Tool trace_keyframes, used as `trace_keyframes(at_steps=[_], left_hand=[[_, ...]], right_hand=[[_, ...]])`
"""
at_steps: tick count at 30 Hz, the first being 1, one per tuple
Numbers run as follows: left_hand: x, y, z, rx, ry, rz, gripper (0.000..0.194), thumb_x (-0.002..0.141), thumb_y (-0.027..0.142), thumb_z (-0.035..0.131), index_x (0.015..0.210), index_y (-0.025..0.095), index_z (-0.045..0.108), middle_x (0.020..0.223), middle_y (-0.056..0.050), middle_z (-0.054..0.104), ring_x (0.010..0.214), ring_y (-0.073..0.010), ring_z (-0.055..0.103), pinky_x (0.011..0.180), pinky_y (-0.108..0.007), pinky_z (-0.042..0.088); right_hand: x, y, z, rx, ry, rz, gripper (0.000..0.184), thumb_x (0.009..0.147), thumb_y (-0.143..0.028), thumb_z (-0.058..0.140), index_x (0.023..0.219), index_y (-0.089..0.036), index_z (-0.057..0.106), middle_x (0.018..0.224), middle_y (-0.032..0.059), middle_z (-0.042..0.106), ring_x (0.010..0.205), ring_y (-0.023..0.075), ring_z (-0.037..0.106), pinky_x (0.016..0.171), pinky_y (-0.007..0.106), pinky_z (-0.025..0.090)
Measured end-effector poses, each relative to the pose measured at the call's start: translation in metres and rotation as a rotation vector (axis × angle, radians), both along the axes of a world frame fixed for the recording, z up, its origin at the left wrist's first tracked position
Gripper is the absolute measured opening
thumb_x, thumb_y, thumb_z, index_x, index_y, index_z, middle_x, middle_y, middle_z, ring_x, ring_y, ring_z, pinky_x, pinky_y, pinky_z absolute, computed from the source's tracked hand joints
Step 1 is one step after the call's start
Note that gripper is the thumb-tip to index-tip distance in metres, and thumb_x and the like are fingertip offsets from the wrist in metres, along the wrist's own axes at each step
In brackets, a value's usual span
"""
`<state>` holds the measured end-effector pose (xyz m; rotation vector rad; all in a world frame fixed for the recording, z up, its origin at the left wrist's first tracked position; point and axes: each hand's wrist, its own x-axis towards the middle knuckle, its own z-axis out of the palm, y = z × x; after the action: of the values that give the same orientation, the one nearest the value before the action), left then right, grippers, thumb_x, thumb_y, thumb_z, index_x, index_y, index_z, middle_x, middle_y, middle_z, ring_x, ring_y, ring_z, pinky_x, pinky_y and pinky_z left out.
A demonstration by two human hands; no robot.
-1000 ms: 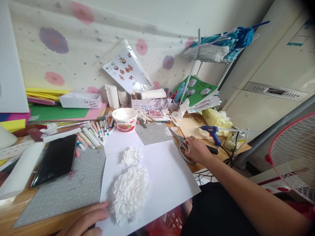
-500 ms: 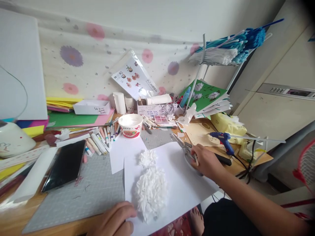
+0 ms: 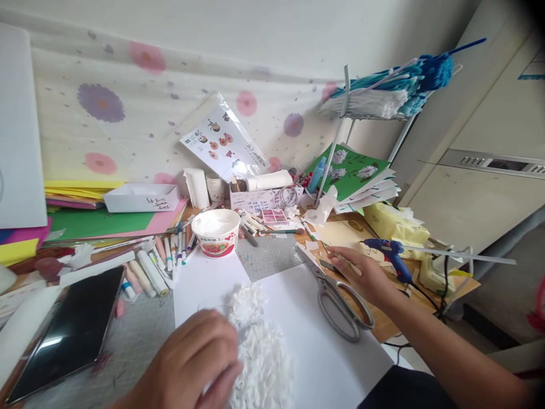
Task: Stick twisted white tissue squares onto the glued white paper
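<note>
A white ruffled paper flower shape (image 3: 268,363), with a smaller ruffled piece (image 3: 247,304) above it, lies on a white paper sheet (image 3: 315,358). My left hand (image 3: 191,358) is at the flower's left edge, fingers loosely curled and thumb apart; I see nothing held there. In my right hand (image 3: 361,272) is a thin pale stick (image 3: 351,266), pinched between the fingers; its kind is unclear. Below that hand, a pair of grey-handled scissors (image 3: 338,309) rests on the sheet's right side, blades toward the back. The right hand partly hides a dark flat tool (image 3: 330,267).
A paper bowl (image 3: 216,236) stands behind the sheet. Several markers (image 3: 153,270) and a black tablet (image 3: 70,335) lie left. A blue glue gun (image 3: 394,255) with a cable sits right, its glue stick jutting out. A rack (image 3: 340,125) holds pipe cleaners (image 3: 383,91).
My right hand has come off the scissors and moved slightly up and right, keeping the stick. My left hand has risen toward the flower. The camera view has shifted.
</note>
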<state>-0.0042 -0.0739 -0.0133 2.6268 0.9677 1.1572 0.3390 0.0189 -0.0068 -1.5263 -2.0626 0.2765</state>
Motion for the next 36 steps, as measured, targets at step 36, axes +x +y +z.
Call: trace_keyframes(at_steps=[36], left_hand=[[-0.016, 0.063, -0.019, -0.301, -0.222, 0.265, 0.014, 0.077, 0.013, 0.051, 0.065, 0.018, 0.049, 0.066, 0.002, 0.053, 0.063, -0.0119, 0.052, 0.060, -0.023, 0.039]], right_hand=[[-0.286, 0.150, 0.057, -0.185, -0.804, 0.388, 0.033, 0.091, -0.033, 0.056, 0.119, -0.016, 0.056, 0.119, 0.0089, 0.058, 0.101, 0.0208, 0.060, 0.084, 0.041, 0.052]])
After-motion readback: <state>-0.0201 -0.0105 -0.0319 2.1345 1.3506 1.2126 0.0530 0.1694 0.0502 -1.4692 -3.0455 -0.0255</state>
